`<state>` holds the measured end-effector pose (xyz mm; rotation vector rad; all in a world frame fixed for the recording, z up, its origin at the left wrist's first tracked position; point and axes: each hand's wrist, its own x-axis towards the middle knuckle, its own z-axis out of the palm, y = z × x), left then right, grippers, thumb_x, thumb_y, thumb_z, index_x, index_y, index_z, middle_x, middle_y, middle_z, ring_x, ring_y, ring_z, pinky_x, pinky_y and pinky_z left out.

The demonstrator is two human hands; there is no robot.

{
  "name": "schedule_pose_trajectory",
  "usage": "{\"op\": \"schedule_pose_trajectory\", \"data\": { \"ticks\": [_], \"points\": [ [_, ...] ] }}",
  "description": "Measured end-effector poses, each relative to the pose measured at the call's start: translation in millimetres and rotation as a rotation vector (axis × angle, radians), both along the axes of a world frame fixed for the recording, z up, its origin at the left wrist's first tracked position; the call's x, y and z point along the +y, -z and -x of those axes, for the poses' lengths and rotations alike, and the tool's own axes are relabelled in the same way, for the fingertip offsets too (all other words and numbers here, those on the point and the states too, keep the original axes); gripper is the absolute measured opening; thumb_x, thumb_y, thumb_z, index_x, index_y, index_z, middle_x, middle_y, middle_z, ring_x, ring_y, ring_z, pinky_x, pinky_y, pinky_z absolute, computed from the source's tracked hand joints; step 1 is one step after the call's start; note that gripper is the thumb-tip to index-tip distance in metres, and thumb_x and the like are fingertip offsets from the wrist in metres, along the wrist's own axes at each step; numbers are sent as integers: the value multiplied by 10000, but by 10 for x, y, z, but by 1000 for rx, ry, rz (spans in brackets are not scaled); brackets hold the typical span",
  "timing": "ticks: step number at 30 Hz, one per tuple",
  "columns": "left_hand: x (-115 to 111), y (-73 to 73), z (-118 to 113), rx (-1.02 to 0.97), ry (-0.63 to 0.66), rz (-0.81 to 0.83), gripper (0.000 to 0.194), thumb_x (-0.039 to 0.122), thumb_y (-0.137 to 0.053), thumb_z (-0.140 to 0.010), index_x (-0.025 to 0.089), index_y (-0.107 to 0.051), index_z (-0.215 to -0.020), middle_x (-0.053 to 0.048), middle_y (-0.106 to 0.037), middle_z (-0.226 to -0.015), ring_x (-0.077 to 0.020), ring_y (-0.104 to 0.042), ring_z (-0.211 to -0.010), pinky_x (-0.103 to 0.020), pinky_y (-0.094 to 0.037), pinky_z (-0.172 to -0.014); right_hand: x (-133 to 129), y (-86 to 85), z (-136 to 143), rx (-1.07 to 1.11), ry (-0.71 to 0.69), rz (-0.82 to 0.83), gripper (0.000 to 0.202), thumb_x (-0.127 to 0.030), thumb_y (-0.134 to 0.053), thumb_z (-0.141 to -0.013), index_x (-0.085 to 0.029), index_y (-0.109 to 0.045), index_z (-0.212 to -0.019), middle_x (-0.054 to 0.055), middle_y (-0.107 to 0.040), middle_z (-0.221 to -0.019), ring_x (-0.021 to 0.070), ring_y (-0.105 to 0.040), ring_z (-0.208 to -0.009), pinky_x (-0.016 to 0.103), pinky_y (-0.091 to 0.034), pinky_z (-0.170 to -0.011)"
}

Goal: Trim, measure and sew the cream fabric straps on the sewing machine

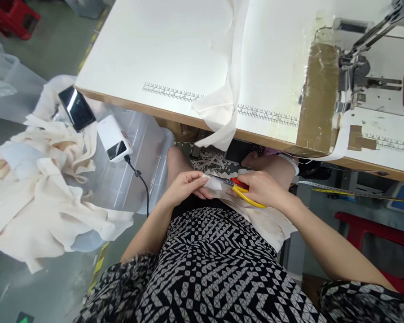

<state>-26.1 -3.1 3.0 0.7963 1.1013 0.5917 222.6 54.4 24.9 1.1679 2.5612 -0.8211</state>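
Note:
Over my lap, my right hand (pixel 261 186) is closed around scissors (pixel 247 197) with one yellow and one red handle. The blades point left toward my left hand and lie along the edge of a cream fabric piece (pixel 217 184). My left hand (pixel 191 185) pinches that fabric between thumb and fingers, close to the blade tips. More cream fabric (pixel 264 220) spreads over my lap below my right hand. Whether the blades are parted is too small to tell.
Ahead is a white worktable (pixel 155 40) with printed rulers, a hanging cream strip (pixel 235 58) and a sewing machine (pixel 353 76) at right. To the left, a clear plastic bin (pixel 134 134) carries a white power bank (pixel 112 137), near a phone (pixel 76 107) and piled fabric (pixel 54 211).

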Motion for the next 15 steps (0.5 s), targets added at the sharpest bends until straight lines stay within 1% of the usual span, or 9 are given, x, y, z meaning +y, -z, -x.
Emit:
{"op": "schedule_pose_trajectory", "data": {
  "ticks": [2,4,6,8,9,10,11,13,15],
  "points": [
    [47,-13,68,222,-27,-166,498,587,-659,-852,145,-622,-1079,-114,-728,-929,-208,-706,-778,-300,-563,-691,-63,10,-80,38,47,1,586,-698,-271,-947,-222,-410,-635,49,-529,-578,173,-446,-521,307,-193,-524],
    [156,-74,88,515,-155,-417,507,548,-641,-875,164,-597,-1202,-135,-680,-1131,-217,-676,-910,-336,-551,-784,-143,31,-164,83,93,16,593,-729,-241,-934,-229,-335,-628,37,-501,-568,167,-417,-511,305,-206,-527],
    [318,-154,36,729,-268,-672,498,520,-626,-890,177,-583,-1250,-141,-608,-1266,-244,-610,-1092,-373,-511,-911,-215,43,-220,123,135,35,604,-763,-231,-916,-234,-293,-630,27,-477,-560,163,-397,-504,302,-221,-527],
    [490,-195,-67,778,-273,-862,423,493,-625,-896,186,-619,-1186,-121,-603,-1261,-255,-550,-1187,-387,-458,-997,-263,27,-243,163,181,41,614,-790,-243,-899,-239,-289,-632,25,-471,-562,165,-402,-505,298,-238,-523],
    [561,-183,-116,747,-248,-911,353,476,-617,-904,188,-646,-1107,-104,-629,-1204,-249,-554,-1173,-376,-448,-1004,-278,5,-249,188,204,39,618,-799,-253,-893,-241,-294,-632,24,-470,-562,166,-408,-506,297,-246,-519],
    [613,-144,-152,696,-225,-918,295,458,-597,-920,189,-660,-1025,-86,-656,-1126,-236,-577,-1120,-356,-455,-983,-287,-25,-258,215,229,34,621,-805,-263,-890,-243,-296,-629,22,-465,-555,165,-409,-503,296,-254,-514],
    [640,-82,-164,641,-219,-882,271,441,-564,-941,188,-659,-964,-70,-674,-1041,-219,-607,-1034,-331,-474,-931,-295,-60,-273,242,256,28,624,-810,-275,-888,-244,-298,-625,17,-455,-544,163,-402,-495,296,-260,-509],
    [617,93,-102,600,-259,-696,283,417,-491,-976,180,-641,-936,-48,-678,-889,-186,-632,-824,-290,-498,-777,-314,-129,-342,284,322,11,635,-823,-299,-880,-246,-306,-615,3,-425,-515,154,-375,-472,295,-268,-496],
    [503,273,58,682,-311,-471,272,397,-486,-970,161,-622,-967,-33,-655,-762,-171,-610,-668,-269,-481,-651,-351,-169,-468,303,400,-3,646,-835,-333,-870,-245,-321,-606,-8,-406,-500,146,-362,-463,293,-273,-487]
  ]
}}
